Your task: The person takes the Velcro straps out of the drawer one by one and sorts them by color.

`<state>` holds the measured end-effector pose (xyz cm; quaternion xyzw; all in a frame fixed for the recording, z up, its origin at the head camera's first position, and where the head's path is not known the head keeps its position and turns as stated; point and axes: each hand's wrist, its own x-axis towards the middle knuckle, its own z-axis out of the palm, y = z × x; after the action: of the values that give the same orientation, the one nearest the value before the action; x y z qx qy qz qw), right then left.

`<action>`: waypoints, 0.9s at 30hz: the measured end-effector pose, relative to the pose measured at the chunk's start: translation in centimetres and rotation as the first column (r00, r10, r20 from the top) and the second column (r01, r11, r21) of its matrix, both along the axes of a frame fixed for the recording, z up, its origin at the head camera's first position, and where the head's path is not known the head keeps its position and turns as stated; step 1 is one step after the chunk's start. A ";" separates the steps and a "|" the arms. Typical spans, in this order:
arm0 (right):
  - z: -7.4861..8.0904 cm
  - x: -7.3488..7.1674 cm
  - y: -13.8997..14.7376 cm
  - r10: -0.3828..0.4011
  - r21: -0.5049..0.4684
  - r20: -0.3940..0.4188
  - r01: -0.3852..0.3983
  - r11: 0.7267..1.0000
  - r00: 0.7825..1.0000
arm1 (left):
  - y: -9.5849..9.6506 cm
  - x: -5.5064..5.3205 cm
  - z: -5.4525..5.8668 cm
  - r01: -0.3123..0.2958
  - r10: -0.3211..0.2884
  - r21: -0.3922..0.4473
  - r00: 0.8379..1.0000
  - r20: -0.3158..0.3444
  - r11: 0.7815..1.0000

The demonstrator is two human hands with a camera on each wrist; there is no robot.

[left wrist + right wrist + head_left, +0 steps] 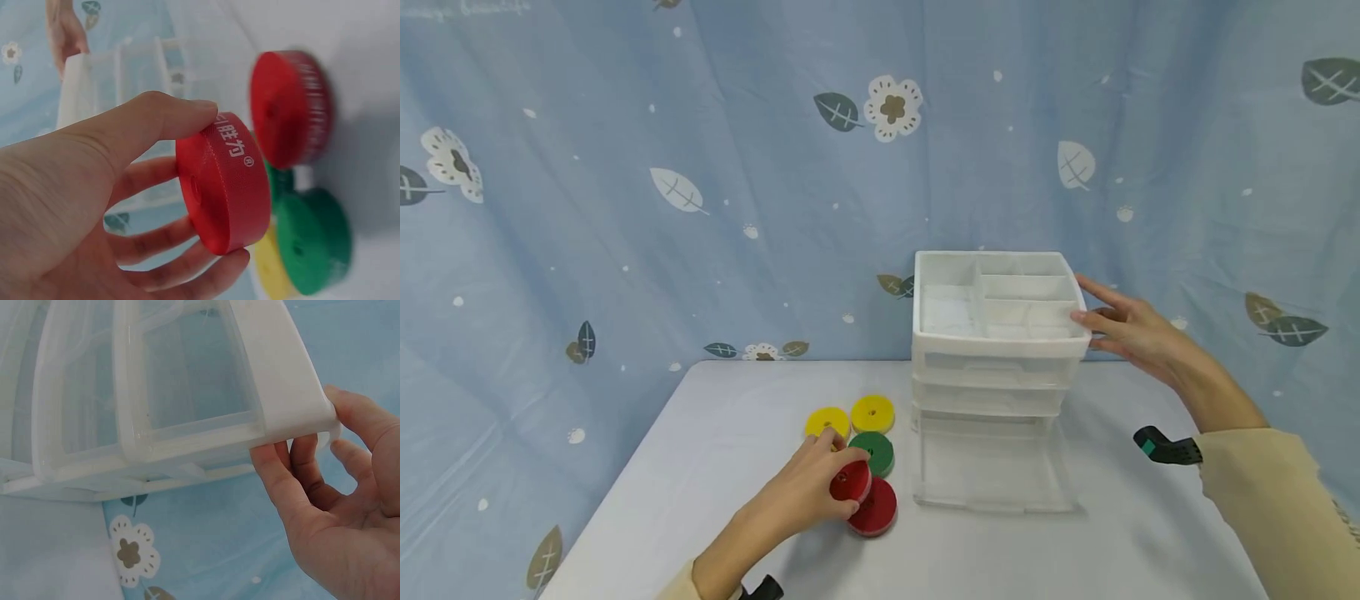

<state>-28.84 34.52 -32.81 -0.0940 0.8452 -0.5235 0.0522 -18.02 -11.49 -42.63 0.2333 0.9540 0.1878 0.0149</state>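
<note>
My left hand point(805, 487) pinches a red tape roll point(228, 187) between thumb and fingers, tilted, with white lettering on its side. A second red tape roll point(874, 508) lies on the table beside it. Close by are a green tape roll point(872, 452) and two yellow tape rolls point(872, 414), one partly hidden by the hand. At the right, my right hand point(1138, 337) grips the top right edge of a white drawer cabinet point(1000, 342), thumb on the rim and fingers against its side. The cabinet's clear bottom drawer point(992, 467) stands pulled out.
The white table point(722, 442) runs back to a blue patterned curtain point(760, 167) right behind the cabinet. Open compartments point(1026, 287) form the cabinet's top, and two pushed-in drawers sit above the pulled-out one.
</note>
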 end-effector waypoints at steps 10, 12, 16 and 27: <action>0.1 -0.1 -0.1 -0.012 0.014 0.005 0.011 1.000 1.000 | -3.1 1.7 -2.6 -0.035 0.036 -0.008 0.996 0.082 0.999; 0.0 -0.1 -0.1 -0.010 0.010 0.004 0.010 1.000 1.000 | -3.3 1.9 -2.8 -0.044 0.044 -0.005 0.993 0.108 0.999; 0.1 -0.1 0.0 -0.006 -0.005 0.003 0.006 1.000 1.000 | -3.6 2.1 -3.2 -0.051 0.051 -0.003 0.990 0.130 0.999; -0.1 -0.4 0.0 -0.004 0.006 -0.001 0.004 1.000 1.000 | -3.6 2.3 -3.8 -0.050 0.050 -0.006 0.980 0.192 0.999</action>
<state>-29.19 34.54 -32.92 -0.0923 0.8470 -0.5211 0.0509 -15.67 -15.07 -46.44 0.1899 0.9537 0.2094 0.1023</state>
